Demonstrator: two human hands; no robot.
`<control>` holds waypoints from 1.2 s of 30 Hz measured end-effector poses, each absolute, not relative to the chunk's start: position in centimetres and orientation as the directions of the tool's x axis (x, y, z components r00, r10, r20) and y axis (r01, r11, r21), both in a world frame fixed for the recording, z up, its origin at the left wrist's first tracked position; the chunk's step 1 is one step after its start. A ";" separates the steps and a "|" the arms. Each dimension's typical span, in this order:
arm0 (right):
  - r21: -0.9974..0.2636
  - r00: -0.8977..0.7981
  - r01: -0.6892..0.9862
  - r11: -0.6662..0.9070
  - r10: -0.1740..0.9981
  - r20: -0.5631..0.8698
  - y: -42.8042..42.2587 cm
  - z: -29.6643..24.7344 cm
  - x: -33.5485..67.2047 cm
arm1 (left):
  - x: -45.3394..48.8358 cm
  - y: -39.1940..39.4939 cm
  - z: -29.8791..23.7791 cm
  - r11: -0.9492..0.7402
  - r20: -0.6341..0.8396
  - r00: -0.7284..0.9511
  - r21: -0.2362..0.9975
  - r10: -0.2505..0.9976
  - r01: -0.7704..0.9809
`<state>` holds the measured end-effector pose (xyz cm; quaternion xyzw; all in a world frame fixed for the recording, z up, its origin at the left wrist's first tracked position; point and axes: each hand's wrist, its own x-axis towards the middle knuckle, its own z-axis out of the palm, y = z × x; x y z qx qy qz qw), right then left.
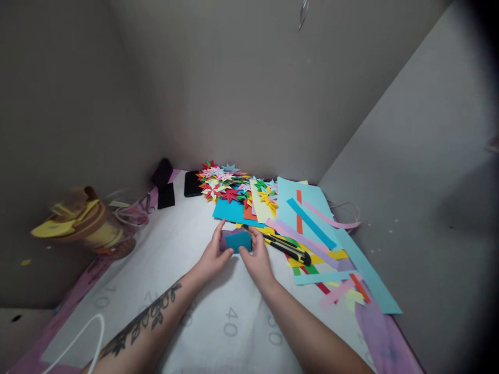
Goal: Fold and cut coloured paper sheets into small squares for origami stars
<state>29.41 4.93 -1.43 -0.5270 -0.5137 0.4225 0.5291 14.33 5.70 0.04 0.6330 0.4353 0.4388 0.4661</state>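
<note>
Between my two hands are small pieces of coloured paper, a blue one (238, 241) in front and a purple one (223, 242) behind it at the left. My left hand (215, 249) pinches the left side, thumb along the lower edge. On the right side my right hand (257, 255) grips the blue paper, its thumb also at the lower edge. Just right of that hand lies a yellow and black box cutter (288, 249). Whether the pieces are folded together, I cannot tell.
Folded paper stars (222, 182) are heaped at the back, beside a black phone (192, 184). Light blue sheets (286, 195) and loose strips (312, 223) cover the right side. A lidded plastic cup (93, 231) and cables (132, 214) stand at the left. Walls enclose the table.
</note>
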 end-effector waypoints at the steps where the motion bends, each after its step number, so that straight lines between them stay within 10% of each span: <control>1: -0.993 0.117 0.074 0.095 0.988 0.103 4.8 -1.5 29.6 | 14.5 5.7 0.0 -0.192 0.153 0.263 0.973 0.952 0.128; 10: -0.979 0.022 -0.091 0.184 0.983 0.182 3.9 -1.4 28.0 | 13.1 4.7 0.4 -0.116 0.101 0.158 0.989 0.982 0.087; 27: -0.945 -0.173 0.143 0.294 0.948 0.268 3.8 0.2 26.7 | 11.9 4.4 0.7 -0.039 0.040 0.005 0.998 0.999 -0.057; 36: -0.874 -0.191 0.189 0.448 0.890 0.415 4.1 0.3 26.5 | 14.2 4.7 2.0 -0.195 0.348 -0.221 0.837 0.911 0.512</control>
